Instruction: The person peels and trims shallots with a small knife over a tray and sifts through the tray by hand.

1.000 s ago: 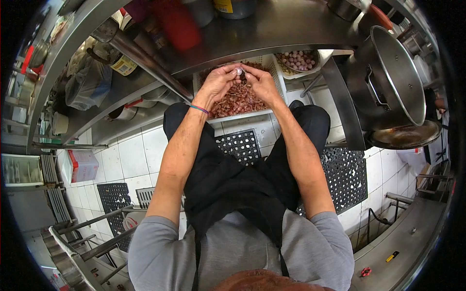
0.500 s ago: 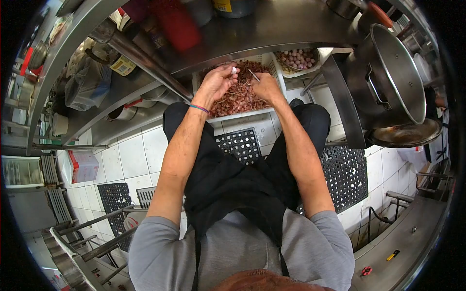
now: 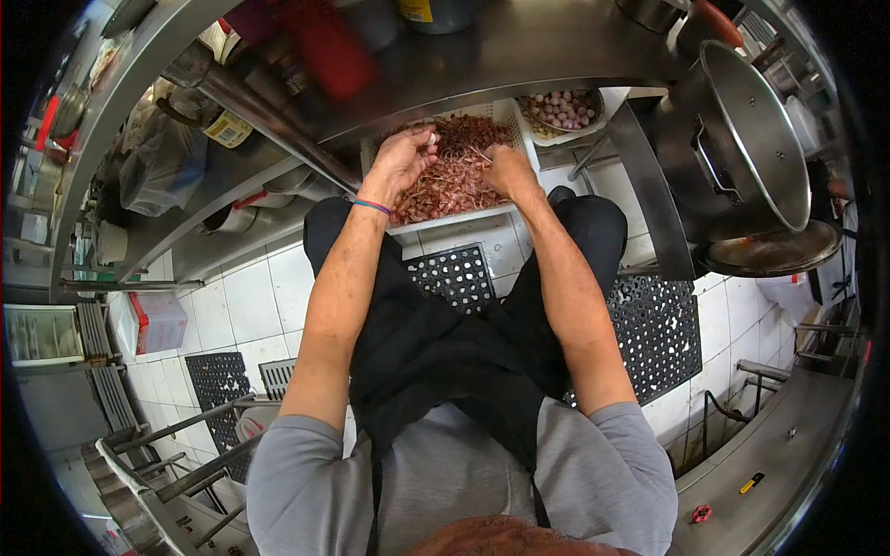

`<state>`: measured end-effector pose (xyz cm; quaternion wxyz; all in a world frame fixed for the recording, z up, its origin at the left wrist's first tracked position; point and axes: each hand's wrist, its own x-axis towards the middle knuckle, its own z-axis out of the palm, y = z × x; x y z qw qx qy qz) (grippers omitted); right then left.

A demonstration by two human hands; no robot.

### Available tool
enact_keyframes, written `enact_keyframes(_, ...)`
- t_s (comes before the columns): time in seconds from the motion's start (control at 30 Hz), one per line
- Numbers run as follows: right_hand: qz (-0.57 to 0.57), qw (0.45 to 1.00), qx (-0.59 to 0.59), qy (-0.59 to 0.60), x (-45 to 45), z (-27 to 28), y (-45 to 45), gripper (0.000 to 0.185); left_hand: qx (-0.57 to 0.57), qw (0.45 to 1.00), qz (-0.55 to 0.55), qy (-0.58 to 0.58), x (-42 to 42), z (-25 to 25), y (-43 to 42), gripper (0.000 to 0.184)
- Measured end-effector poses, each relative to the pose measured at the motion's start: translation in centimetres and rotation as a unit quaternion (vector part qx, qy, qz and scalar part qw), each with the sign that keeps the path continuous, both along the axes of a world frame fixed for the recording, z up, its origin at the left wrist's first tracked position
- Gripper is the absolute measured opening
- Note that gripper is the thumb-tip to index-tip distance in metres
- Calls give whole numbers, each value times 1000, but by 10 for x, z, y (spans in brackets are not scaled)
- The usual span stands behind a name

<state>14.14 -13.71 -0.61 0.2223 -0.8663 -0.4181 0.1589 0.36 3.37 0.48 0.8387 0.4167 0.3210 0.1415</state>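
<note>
My left hand is closed, pinching a small pale bulb, by its look a peeled shallot, at the fingertips. To its right my right hand is wrapped around a small knife, whose thin blade points up and left. Both hands are over a white crate with perforated walls. Reddish-brown papery skins lie heaped inside it, below the fingers. Just beyond the crate's right side stands a bowl of round pinkish-white shallots.
A steel counter overhangs the crate's far side. To the right are a large steel pot and a round lid. Black rubber mats lie on the white tiles. A lower shelf with pans runs along the left.
My left hand has come down slightly with the bulb, which now shows less between the fingers. The knife blade has tilted flatter, toward the left. The whole view has shifted a little.
</note>
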Motion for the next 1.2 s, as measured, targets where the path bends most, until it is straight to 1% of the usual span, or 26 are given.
enact_keyframes(0.1, -1, 1000, -2, -26, 1, -7, 0, 25, 15, 1000, 13, 15, -4, -1, 0, 26)
enact_keyframes(0.17, -4, 1000, 0, -11, 3, -6, 3, 27, 9, 999, 28, 30, -7, -3, -1, 26)
enact_keyframes(0.23, -9, 1000, 7, 7, -1, 12, 2, 26, -9, 998, 34, 54, -7, -5, -5, 25)
enact_keyframes(0.3, -28, 999, 18, 27, -5, 36, -3, 24, -17, 997, 14, 80, -10, -26, -5, 25)
enact_keyframes(0.37, -42, 998, 35, 43, -1, 31, -6, 22, -42, 993, -16, 107, -11, -49, -6, 24)
enact_keyframes(0.4, -49, 997, 24, 57, 2, 35, -8, 23, -64, 990, -28, 120, -11, -56, -9, 23)
enact_keyframes(0.43, -43, 998, 5, 42, 3, 45, -14, 24, -76, 986, -32, 146, -7, -59, -14, 23)
enact_keyframes(0.47, -63, 997, -4, 51, 2, 56, -23, 23, -89, 981, -32, 171, -4, -63, -19, 24)
enact_keyframes(0.5, -64, 997, -9, 43, 6, 52, -24, 23, -98, 978, -56, 174, 1, -75, -18, 23)
enact_keyframes(0.57, -59, 997, -11, 42, 16, 51, -39, 25, -149, 974, -79, 148, 24, -84, -23, 24)
enact_keyframes(0.63, -42, 997, -5, 58, 21, 63, -54, 30, -218, 964, -90, 126, 54, -93, -20, 26)
enact_keyframes(0.67, -55, 997, -2, 56, 22, 62, -57, 30, -229, 964, -90, 97, 73, -98, -17, 26)
enact_keyframes(0.7, -67, 996, 0, 55, 24, 61, -59, 30, -230, 963, -112, 90, 92, -88, -15, 26)
enact_keyframes(0.73, -78, 995, 1, 54, 27, 58, -59, 29, -219, 965, -133, 56, 117, -82, -14, 26)
enact_keyframes(0.77, -79, 995, 19, 57, 27, 63, -64, 28, -275, 955, -113, -13, 139, -77, -13, 28)
enact_keyframes(0.8, -77, 995, 3, 65, 28, 64, -65, 28, -229, 970, -75, -39, 155, -72, -4, 32)
enact_keyframes(0.87, -72, 994, -29, 81, 29, 66, -64, 28, -226, 972, -34, -61, 172, -64, 2, 34)
enact_keyframes(0.9, -48, 992, -57, 101, 31, 64, -62, 35, -128, 991, -29, -6, 173, -77, 8, 37)
enact_keyframes(1.0, -37, 992, -34, 113, 27, 51, -53, 42, -86, 990, -85, 71, 139, -78, -1, 40)
enact_keyframes(1.03, -43, 995, -20, 93, 23, 43, -50, 43, -7, 990, -135, 47, 121, -86, 5, 42)
enact_keyframes(1.1, -78, 993, 85, 34, 15, -11, -34, 33, -31, 991, -76, 110, 83, -97, 19, 39)
enact_keyframes(1.13, -20, 998, 62, 13, 10, -8, -22, 30, -44, 988, -32, 141, 56, -97, 29, 38)
enact_keyframes(1.17, 38, 998, 44, -7, 0, -3, -13, 28, -12, 984, 27, 178, 15, -81, 41, 36)
enact_keyframes(1.2, 121, 991, -53, -36, 15, 30, -21, 28, 77, 976, 61, 195, -2, -59, 32, 37)
